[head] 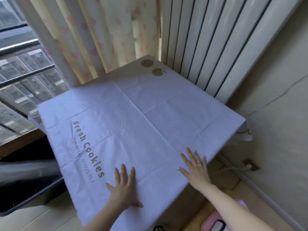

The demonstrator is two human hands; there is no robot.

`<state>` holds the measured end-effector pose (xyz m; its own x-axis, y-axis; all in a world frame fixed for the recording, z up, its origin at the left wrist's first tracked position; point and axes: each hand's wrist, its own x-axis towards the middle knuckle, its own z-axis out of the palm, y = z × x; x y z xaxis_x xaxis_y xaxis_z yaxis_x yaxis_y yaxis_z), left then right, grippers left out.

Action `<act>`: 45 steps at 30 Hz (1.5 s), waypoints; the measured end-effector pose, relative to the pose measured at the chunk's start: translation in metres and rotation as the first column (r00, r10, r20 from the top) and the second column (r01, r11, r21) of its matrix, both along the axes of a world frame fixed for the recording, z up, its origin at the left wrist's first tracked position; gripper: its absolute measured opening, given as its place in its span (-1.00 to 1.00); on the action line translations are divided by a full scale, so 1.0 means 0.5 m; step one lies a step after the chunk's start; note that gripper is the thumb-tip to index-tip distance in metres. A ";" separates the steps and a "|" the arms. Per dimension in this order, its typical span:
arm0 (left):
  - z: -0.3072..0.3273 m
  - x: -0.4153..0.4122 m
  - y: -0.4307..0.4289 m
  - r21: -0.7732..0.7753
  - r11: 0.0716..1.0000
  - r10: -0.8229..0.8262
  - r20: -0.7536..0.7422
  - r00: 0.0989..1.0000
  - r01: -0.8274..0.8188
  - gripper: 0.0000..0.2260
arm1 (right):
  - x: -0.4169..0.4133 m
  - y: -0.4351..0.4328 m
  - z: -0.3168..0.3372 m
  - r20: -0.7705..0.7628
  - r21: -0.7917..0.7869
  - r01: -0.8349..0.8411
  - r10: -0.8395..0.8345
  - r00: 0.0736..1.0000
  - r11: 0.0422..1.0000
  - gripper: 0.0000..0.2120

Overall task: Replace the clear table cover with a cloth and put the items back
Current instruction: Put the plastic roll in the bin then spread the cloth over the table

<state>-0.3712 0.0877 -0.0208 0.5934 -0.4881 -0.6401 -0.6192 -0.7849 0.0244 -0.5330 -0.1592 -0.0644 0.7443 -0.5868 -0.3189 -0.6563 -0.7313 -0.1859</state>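
pressing flat on the cloth (pixel 133 114), both hands are open-fingered and grip nothing: left hand (pixel 124 185) beside the printed words, right hand (pixel 195 167) nearer the right edge. the cloth lies spread, its creased bulk running far and left of both palms.

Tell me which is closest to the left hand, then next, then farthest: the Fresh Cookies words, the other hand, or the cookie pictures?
Starting from the left hand:
1. the Fresh Cookies words, just to its left on the cloth.
2. the right hand, off to its right by the cloth's edge.
3. the cookie pictures, at the far corner.
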 end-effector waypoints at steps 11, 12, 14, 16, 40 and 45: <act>-0.042 -0.047 -0.159 -0.245 0.904 -0.346 0.064 0.936 0.351 0.35 | -0.032 -0.060 -0.025 0.417 0.241 0.526 -0.576 0.703 0.816 -0.29; -0.046 -0.051 -0.184 -0.279 0.877 -0.378 0.100 0.920 0.391 0.29 | -0.031 -0.067 -0.030 0.440 0.216 0.526 -0.564 0.699 0.822 -0.31; -0.050 -0.056 -0.242 -0.259 0.870 -0.404 0.115 0.907 0.420 0.16 | -0.027 -0.083 -0.020 0.346 0.201 0.522 -0.558 0.754 0.829 -0.24; -0.036 -0.065 -0.295 -0.235 0.853 -0.440 0.155 0.885 0.466 0.11 | -0.026 -0.114 -0.014 0.243 0.183 0.510 -0.541 0.805 0.841 -0.27; -0.180 -0.130 -0.401 -0.485 0.769 -0.005 0.646 0.763 0.416 -0.66 | -0.060 -0.601 0.028 0.151 0.372 0.591 -0.676 0.722 0.715 0.02; -0.141 -0.121 -0.415 -0.610 0.703 -0.098 0.425 0.900 0.365 -0.64 | 0.010 -0.571 0.082 -0.040 -0.059 0.514 -0.517 0.855 0.856 -0.23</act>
